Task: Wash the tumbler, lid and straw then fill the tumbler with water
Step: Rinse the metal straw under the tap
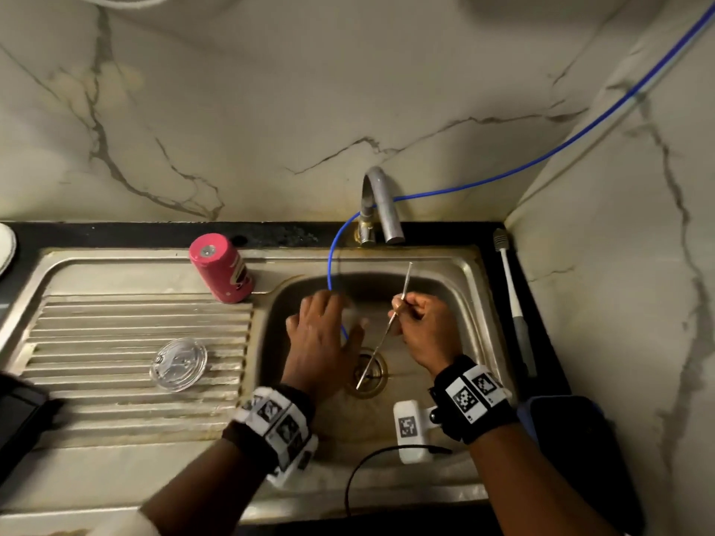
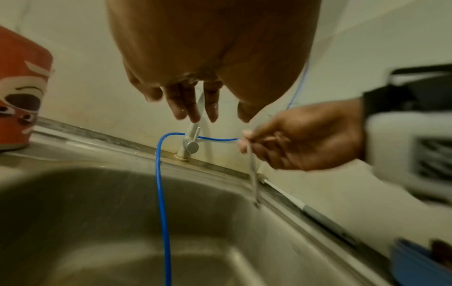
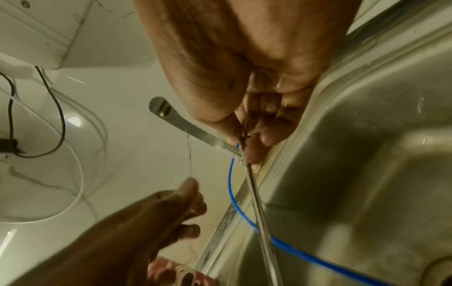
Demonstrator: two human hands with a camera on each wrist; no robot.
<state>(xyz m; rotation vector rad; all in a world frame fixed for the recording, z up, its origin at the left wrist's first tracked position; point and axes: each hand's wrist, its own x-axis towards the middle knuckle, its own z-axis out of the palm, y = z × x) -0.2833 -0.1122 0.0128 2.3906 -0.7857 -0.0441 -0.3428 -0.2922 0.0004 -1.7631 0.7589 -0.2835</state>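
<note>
My right hand (image 1: pixel 404 309) pinches a thin metal straw (image 1: pixel 374 352) between thumb and fingers and holds it slanted over the sink basin (image 1: pixel 437 280); its lower end hangs above the drain (image 1: pixel 367 375). The right wrist view shows the straw (image 3: pixel 257 203) running down from that right hand (image 3: pixel 252 125). To its left, my left hand (image 1: pixel 325 326) hovers over the basin with its fingers (image 2: pixel 193 104) straight and spread, holding nothing. The pink tumbler (image 1: pixel 221 267) stands upside down on the sink ledge. The clear lid (image 1: pixel 178 364) lies on the ribbed drainboard (image 1: pixel 96 326).
A steel tap (image 1: pixel 381 203) stands at the back of the sink, and a blue hose (image 1: pixel 332 261) loops from it into the basin under my left hand. A long brush (image 1: pixel 510 292) lies on the right counter. A dark phone-like object (image 1: pixel 19 415) sits at the left edge.
</note>
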